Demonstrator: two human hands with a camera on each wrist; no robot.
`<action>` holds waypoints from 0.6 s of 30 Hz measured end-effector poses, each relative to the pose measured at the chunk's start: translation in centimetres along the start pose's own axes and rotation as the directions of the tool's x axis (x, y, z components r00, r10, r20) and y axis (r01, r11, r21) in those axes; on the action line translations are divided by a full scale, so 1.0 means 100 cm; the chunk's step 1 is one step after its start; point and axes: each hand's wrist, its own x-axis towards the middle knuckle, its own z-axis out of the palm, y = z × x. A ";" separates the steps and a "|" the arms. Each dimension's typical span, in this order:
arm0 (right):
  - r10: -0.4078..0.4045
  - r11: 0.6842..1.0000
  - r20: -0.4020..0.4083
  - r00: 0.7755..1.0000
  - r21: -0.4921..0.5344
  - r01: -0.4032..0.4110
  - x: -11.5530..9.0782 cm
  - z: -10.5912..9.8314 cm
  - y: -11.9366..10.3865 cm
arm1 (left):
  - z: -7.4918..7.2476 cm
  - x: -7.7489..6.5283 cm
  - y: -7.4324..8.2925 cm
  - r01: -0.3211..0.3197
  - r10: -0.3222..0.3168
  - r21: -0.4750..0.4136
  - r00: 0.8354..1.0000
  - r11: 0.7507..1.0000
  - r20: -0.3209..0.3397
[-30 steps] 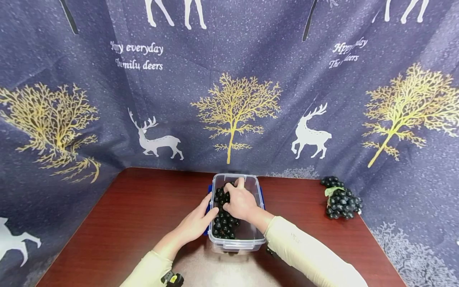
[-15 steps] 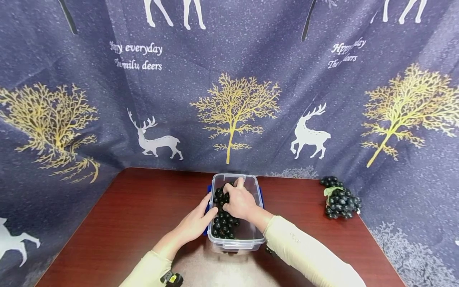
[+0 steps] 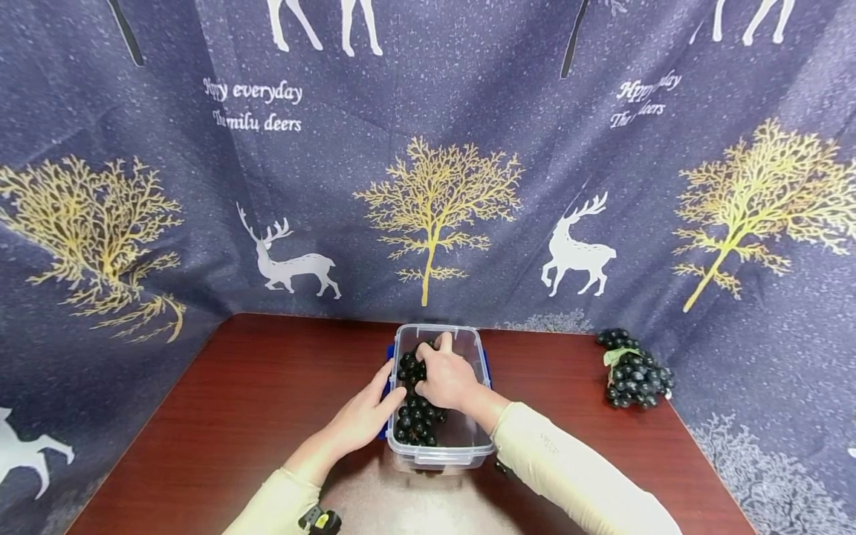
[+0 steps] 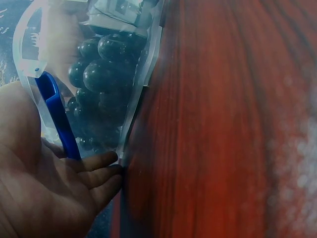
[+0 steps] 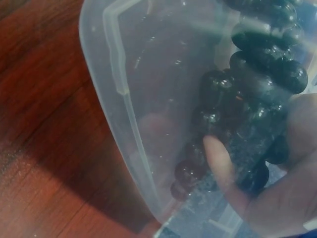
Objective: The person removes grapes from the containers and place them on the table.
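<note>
A clear plastic food container with blue side clips stands on the table. Along its left part lies a bunch of dark grapes, seen through the wall in the left wrist view as round grapes. My right hand reaches down into the container, its fingers curled over the far part of the bunch; in the right wrist view a finger presses against the grapes. My left hand rests against the container's left side, fingers extended beside the blue clip, thumb at the rim.
A second bunch of dark grapes with a green leaf lies at the table's right edge. The reddish-brown table backs onto a blue curtain printed with deer and trees.
</note>
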 end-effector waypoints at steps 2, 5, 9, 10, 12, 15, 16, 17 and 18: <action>-0.002 1.000 -0.002 1.000 0.001 0.002 0.000 0.000 0.000 | 0.000 0.000 0.000 -0.002 0.002 0.000 1.000 1.000 -0.001; 0.003 1.000 0.001 1.000 0.003 -0.003 0.000 0.000 0.000 | 0.000 0.000 0.000 -0.002 0.002 0.000 1.000 1.000 0.000; 0.008 1.000 0.006 1.000 0.009 -0.008 0.000 0.001 0.001 | 0.000 0.000 0.000 0.001 -0.001 -0.005 1.000 1.000 0.003; 0.009 1.000 0.007 1.000 0.015 -0.010 0.000 0.002 0.001 | 0.000 0.000 0.000 0.003 -0.003 -0.007 1.000 1.000 0.004; 0.013 1.000 0.007 1.000 0.020 -0.013 0.001 0.002 0.001 | 0.000 0.000 0.001 0.004 -0.004 -0.007 1.000 1.000 0.004; 0.015 1.000 0.006 1.000 0.022 -0.015 0.001 0.002 0.001 | 0.000 0.000 0.002 0.003 -0.003 -0.005 1.000 1.000 0.002; 0.014 1.000 0.002 1.000 0.022 -0.014 0.000 0.002 0.001 | -0.001 0.000 0.002 0.003 -0.003 -0.004 1.000 1.000 0.001; 0.010 1.000 -0.003 1.000 0.018 -0.010 0.000 0.002 0.001 | -0.001 -0.001 0.002 0.003 -0.003 -0.003 1.000 1.000 0.001; 0.007 1.000 -0.007 1.000 0.014 -0.007 0.000 0.002 0.001 | -0.001 -0.001 0.002 0.003 -0.003 -0.003 1.000 1.000 0.001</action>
